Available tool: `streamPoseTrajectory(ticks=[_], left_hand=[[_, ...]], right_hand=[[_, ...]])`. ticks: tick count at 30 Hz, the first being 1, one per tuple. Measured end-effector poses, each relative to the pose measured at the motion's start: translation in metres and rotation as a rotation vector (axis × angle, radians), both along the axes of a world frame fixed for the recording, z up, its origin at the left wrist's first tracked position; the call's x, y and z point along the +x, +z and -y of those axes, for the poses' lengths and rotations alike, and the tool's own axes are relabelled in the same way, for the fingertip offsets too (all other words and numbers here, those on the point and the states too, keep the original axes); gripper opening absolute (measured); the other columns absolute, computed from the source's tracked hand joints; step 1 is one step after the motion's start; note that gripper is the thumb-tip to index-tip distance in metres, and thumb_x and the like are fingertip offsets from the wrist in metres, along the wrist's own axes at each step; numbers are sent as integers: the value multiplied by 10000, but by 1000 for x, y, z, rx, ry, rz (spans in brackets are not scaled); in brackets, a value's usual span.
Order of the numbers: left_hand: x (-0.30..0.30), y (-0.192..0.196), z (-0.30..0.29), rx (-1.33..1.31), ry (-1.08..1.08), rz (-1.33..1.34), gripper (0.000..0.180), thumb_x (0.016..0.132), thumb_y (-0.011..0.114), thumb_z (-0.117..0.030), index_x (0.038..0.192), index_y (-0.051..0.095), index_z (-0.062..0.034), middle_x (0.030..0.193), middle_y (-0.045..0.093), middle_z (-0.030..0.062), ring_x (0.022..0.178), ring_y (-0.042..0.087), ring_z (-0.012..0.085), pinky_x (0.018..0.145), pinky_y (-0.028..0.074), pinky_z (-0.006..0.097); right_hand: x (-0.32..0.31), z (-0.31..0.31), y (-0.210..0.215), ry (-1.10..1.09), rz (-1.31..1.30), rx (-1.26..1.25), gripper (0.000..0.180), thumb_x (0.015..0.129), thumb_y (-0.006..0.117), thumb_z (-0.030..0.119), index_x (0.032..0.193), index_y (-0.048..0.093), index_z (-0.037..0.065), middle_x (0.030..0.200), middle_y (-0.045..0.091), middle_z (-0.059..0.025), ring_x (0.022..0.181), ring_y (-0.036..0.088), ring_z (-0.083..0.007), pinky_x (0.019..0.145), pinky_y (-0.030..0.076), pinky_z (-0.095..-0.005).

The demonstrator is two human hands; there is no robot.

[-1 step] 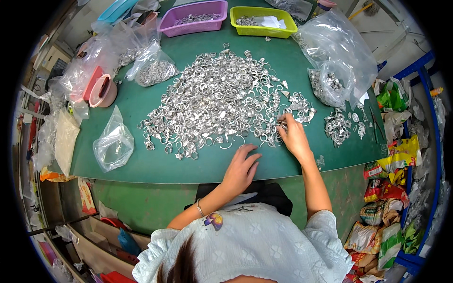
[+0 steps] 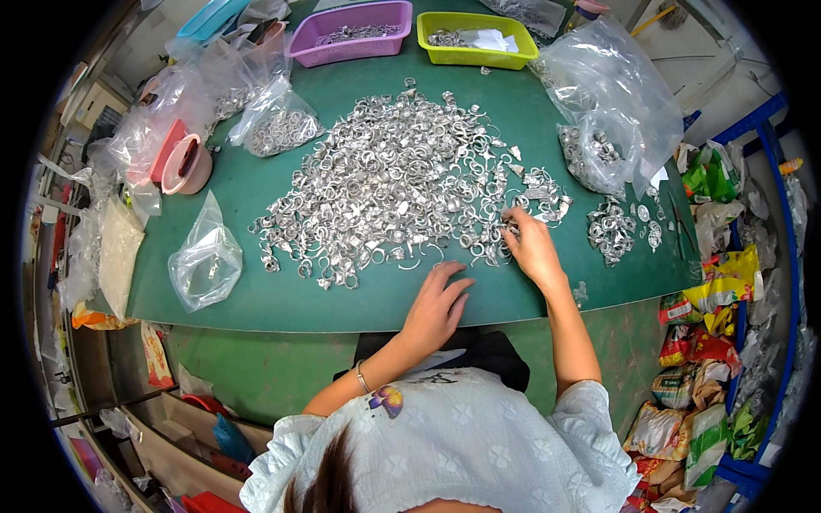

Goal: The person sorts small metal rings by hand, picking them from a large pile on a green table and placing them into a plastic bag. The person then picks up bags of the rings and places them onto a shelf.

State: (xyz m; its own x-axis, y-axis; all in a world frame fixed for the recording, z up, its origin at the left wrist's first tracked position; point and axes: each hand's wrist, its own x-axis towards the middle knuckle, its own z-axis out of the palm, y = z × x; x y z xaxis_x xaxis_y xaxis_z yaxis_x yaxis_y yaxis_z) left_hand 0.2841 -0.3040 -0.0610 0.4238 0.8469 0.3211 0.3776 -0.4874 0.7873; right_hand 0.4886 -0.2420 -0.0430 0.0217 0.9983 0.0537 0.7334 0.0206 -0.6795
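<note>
A broad heap of silver-coloured metal rings (image 2: 385,171) is spread over the green table (image 2: 282,303). At the heap's right part, my right hand (image 2: 534,250) has its thumb and fingers bent together among the rings. What its fingertips hold, if anything, is too small to make out. My left hand (image 2: 434,309) rests on the table by the near edge of the heap, fingers apart and holding nothing. To the right of my right hand lies a smaller pile of silver pieces (image 2: 611,232).
Purple (image 2: 351,34) and yellow-green baskets (image 2: 475,41) stand at the back. A large clear bag of rings (image 2: 590,158) lies far right; another clear bag (image 2: 282,128) lies left. A small plastic bag (image 2: 205,265), a pink cup (image 2: 188,167) and tweezers (image 2: 682,224) flank the heap.
</note>
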Motion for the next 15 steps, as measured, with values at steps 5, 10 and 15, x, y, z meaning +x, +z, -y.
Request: streamPoseTrajectory(ticks=[5, 10, 15], left_hand=[[-1, 1, 2, 11, -3, 8, 267, 777, 592, 11, 1040, 553, -14, 1166, 473, 169, 1118, 451, 369, 935, 390, 416], [-1, 2, 2, -11, -6, 25, 274, 781, 589, 11, 1052, 551, -14, 1166, 475, 171, 1110, 456, 364, 928, 395, 411], [-1, 2, 2, -35, -5, 30, 273, 787, 584, 6, 1057, 548, -13, 1158, 481, 168, 1091, 465, 358, 912, 403, 404]], right_hand=[[10, -1, -8, 50, 66, 175, 161, 782, 581, 33, 940, 572, 3, 930, 598, -198, 836, 576, -389, 734, 460, -441], [14, -2, 9, -97, 226, 198, 137, 794, 579, 46, 912, 539, -10, 879, 587, -208, 817, 570, -398, 708, 453, -453], [22, 1, 14, -119, 51, 269, 142, 786, 592, 24, 905, 535, -29, 794, 597, -198, 656, 589, -319, 600, 446, -374]])
